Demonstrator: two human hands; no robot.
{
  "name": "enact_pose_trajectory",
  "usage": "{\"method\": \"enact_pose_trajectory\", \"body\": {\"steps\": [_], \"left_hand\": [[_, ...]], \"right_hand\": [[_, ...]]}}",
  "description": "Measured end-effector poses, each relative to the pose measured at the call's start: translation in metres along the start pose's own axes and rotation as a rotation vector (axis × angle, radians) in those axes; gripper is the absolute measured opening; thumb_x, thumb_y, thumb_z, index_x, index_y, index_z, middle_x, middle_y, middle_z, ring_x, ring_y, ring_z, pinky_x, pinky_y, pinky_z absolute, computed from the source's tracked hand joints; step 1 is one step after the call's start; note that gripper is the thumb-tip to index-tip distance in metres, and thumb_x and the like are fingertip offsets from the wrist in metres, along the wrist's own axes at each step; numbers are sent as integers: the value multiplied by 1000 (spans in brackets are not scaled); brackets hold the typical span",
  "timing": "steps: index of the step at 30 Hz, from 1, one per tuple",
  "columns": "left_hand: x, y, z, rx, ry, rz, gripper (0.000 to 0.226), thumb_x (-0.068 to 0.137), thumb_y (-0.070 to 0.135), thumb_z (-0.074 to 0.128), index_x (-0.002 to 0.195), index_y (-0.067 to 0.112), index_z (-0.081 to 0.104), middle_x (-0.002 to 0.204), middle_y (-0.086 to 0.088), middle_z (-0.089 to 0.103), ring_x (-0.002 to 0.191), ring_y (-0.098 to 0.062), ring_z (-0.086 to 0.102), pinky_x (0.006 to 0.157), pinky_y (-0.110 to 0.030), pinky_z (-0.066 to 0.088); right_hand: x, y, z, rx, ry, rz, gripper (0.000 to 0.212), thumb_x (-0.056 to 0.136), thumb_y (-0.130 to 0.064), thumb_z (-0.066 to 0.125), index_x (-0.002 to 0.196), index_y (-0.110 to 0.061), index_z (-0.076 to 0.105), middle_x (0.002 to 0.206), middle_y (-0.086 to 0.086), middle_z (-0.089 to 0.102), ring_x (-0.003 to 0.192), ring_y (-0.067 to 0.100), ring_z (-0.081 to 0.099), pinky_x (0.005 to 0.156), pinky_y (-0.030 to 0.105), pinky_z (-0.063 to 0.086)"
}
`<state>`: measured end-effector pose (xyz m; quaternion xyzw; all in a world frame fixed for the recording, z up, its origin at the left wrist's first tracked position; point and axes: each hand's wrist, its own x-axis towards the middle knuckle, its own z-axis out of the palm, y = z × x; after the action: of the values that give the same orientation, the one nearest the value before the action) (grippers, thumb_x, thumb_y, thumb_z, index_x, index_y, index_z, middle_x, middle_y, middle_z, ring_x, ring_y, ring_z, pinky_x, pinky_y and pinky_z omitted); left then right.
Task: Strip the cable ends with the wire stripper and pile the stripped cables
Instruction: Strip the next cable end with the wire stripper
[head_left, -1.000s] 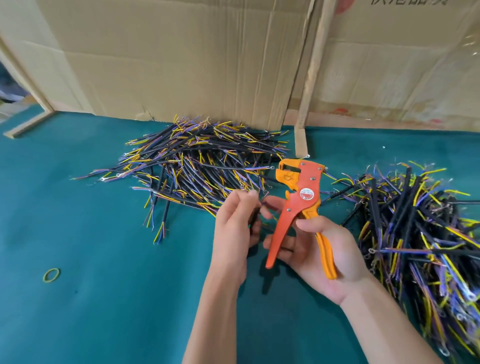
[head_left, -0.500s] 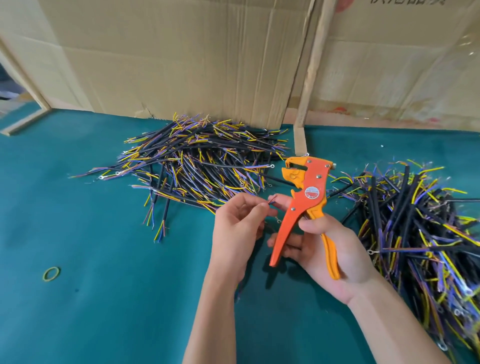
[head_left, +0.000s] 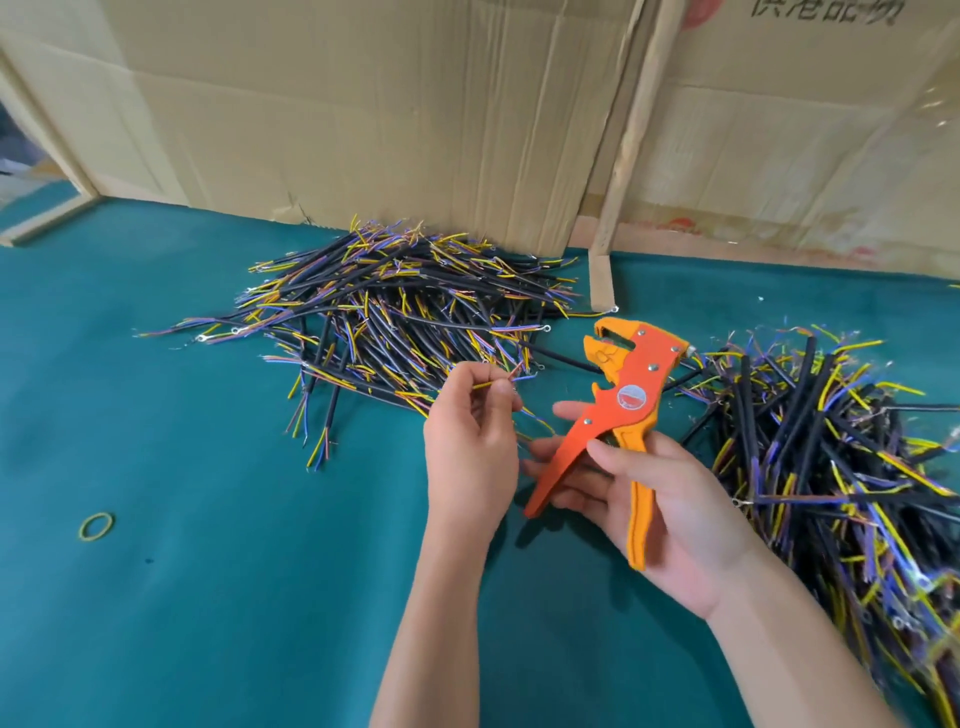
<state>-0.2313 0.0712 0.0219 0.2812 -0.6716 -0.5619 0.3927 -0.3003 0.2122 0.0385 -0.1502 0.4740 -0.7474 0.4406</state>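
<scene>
While hands (head_left: 470, 447) hover, open table (head_left: 218, 597) leftward.

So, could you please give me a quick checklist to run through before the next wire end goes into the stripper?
1. Wire stripper in the right hand, handles spread: ok.
2. One thin wire end pinched by the left hand: ok.
3. Wire end lined up with the stripper's mouth: not ok, it sits apart, left of the tool.
4. Whether this end is already stripped: cannot tell, too small.
5. Path between wire and tool free of loose cables: ok.
6. Pile of cables within sight behind the left hand: ok.
</scene>
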Motion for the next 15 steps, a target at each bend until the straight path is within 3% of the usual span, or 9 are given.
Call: {"method": "enact_pose_trajectory", "body": {"steps": [4, 6, 9, 15], "left_hand": [[1, 2, 0, 48, 60, 60, 23, 101, 9, 52, 86, 26, 58, 71, 14, 62, 60, -23, 54, 60, -37, 48], [1, 3, 0, 55, 71, 91, 23, 101, 9, 52, 86, 26, 57, 70, 14, 61, 59, -21, 53, 58, -34, 47], [1, 3, 0, 61, 72, 100, 22, 102, 9, 52, 87, 25, 57, 69, 15, 61, 59, -17, 53, 59, -32, 46], [0, 6, -3, 61, 100, 110, 24, 101, 7, 54, 86, 25, 59, 72, 16, 64, 59, -21, 59, 57, -21, 46]], "right_hand": [[-4, -8, 1, 22, -67, 41, 35, 79, -8, 68, 113, -1, 70, 100, 33, 67, 107, 52, 66, 101, 59, 51], [-5, -7, 6, 17, -63, 66, 33, 77, -5, 67, 110, 0, 68, 95, 32, 66, 102, 55, 67, 91, 62, 56], [-6, -3, 12, -48, -24, 101, 35, 75, -5, 69, 109, 3, 62, 94, 33, 67, 83, 47, 69, 73, 54, 60], [-7, 3, 19, -164, -27, 141, 42, 69, -4, 79, 106, 4, 62, 85, 27, 61, 73, 42, 63, 68, 51, 57]]}}
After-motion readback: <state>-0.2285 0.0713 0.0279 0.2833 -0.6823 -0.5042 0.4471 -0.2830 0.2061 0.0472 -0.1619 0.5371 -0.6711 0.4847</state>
